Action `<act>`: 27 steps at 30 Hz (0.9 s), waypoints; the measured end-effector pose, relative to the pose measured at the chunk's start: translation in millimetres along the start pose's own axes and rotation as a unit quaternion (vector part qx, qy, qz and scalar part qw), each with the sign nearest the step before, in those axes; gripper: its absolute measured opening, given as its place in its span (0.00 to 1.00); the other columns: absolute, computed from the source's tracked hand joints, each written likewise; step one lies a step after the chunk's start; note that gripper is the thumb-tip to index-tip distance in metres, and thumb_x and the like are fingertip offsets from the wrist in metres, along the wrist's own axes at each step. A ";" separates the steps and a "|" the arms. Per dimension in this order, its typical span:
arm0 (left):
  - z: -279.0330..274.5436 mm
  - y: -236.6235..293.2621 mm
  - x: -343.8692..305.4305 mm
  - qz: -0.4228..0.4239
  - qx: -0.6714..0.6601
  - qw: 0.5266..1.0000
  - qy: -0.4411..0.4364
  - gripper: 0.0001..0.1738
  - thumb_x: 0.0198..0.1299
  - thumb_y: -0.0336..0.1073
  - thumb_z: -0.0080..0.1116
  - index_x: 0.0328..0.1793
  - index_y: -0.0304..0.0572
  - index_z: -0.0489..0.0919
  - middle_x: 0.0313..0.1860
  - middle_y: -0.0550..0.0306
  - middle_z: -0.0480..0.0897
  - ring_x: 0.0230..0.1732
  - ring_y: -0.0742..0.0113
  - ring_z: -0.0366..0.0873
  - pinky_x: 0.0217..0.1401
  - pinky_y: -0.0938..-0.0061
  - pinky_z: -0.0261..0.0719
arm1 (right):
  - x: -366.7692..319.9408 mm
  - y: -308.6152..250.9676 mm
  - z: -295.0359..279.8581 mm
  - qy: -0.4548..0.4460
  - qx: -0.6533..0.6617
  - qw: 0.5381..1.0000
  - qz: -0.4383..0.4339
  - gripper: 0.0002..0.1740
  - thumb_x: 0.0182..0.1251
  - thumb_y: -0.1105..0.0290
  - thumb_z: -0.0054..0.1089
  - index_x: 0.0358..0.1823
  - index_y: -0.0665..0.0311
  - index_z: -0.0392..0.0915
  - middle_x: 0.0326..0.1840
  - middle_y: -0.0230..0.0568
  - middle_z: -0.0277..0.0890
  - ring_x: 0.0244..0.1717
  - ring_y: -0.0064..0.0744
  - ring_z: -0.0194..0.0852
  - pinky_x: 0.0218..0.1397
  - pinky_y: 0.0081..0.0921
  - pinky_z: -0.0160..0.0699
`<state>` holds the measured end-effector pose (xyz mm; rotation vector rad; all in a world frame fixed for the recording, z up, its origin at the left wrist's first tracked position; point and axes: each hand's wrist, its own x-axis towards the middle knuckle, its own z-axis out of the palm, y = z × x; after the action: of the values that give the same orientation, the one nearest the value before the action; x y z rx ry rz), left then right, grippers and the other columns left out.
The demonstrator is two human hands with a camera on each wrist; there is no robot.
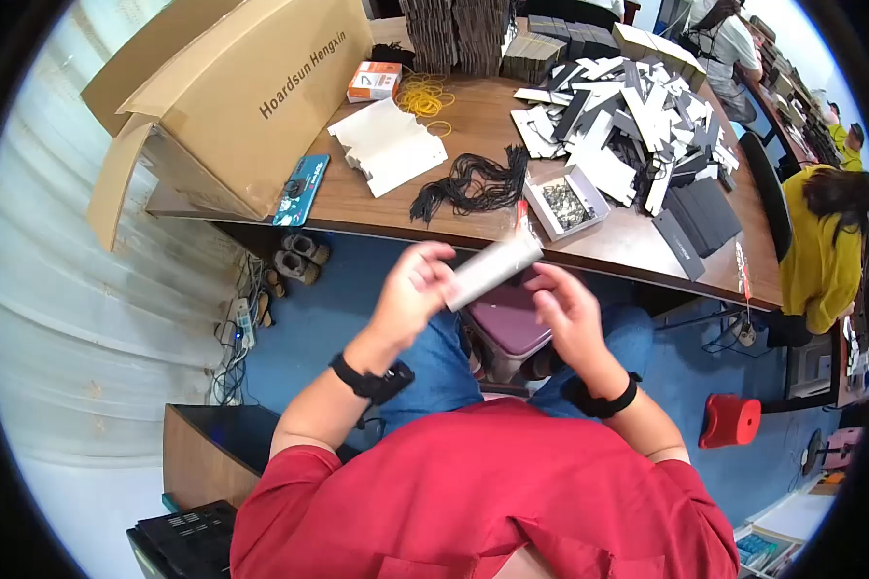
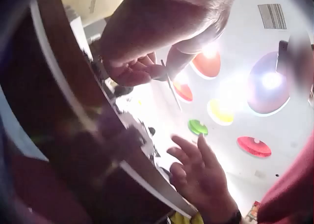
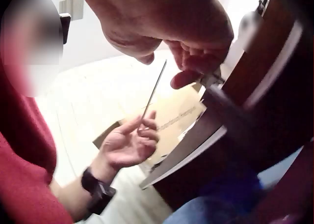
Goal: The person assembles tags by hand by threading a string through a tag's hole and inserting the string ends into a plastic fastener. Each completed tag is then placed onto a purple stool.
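Observation:
My left hand [image 1: 433, 278] pinches one end of a flat grey card sleeve [image 1: 495, 267] in front of my chest, below the table's front edge. The sleeve slants up to the right, and a clear wrapper with a red strip [image 1: 521, 216] sticks out of its far end. My right hand [image 1: 553, 297] hovers just beside the sleeve's lower side with relaxed fingers and holds nothing. In the left wrist view the sleeve [image 2: 171, 89] shows edge-on under my left fingers [image 2: 140, 69], with the right hand [image 2: 194, 167] spread apart from it. The right wrist view shows the same sleeve [image 3: 152, 94].
The wooden table [image 1: 473, 125] carries a big cardboard box [image 1: 251, 96], white folded cards [image 1: 388, 145], a bundle of black cords [image 1: 473, 185], a small tray of metal bits [image 1: 565, 203] and a heap of card pieces [image 1: 637, 116]. A person in yellow [image 1: 821, 251] sits at the right.

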<state>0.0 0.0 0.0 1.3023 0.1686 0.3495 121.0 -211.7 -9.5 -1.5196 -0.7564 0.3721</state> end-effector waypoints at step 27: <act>37.1 -75.1 49.3 0.070 0.310 0.947 0.053 0.07 0.56 0.32 0.61 0.34 0.34 0.79 0.27 0.57 0.80 0.27 0.73 0.74 0.31 0.78 0.72 | 26.0 58.8 18.3 -0.002 -0.188 0.971 0.146 0.18 0.65 0.58 0.53 0.29 0.67 0.76 0.28 0.56 0.76 0.33 0.57 0.77 0.36 0.45 0.74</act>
<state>69.6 -33.5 -58.9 1.9254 0.2924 0.5120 141.7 -177.7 -63.2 -1.9985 -0.6289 0.4700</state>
